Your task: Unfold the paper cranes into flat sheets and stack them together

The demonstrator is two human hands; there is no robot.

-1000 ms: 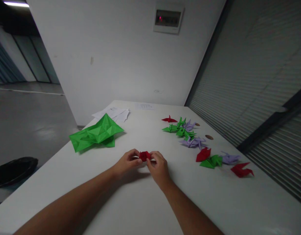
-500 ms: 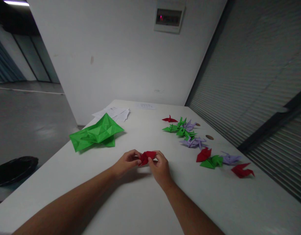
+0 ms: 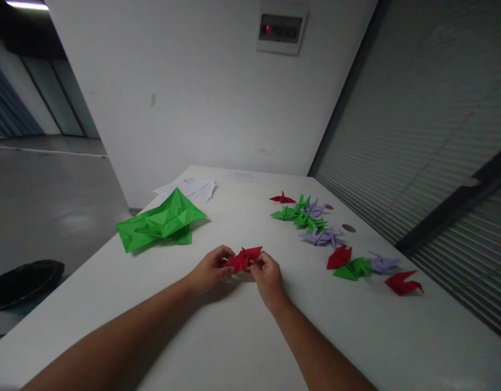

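A small folded red paper piece [image 3: 245, 257] sits between both hands just above the white table [image 3: 234, 336]. My left hand [image 3: 210, 268] pinches its left side with curled fingers. My right hand [image 3: 267, 277] pinches its right side from below. The paper's pointed flaps stick up and to the right. Both forearms reach in from the bottom edge.
A large crumpled green sheet [image 3: 160, 221] lies to the left, white papers [image 3: 189, 188] behind it. Several red, green and lilac paper cranes [image 3: 315, 222] run along the right side, down to a red crane [image 3: 403, 283]. A black bin [image 3: 24, 279] stands on the floor at left.
The compact red bundle has been pulled open between the hands into a wider shape with pointed flaps. Both hands stayed in almost the same place.
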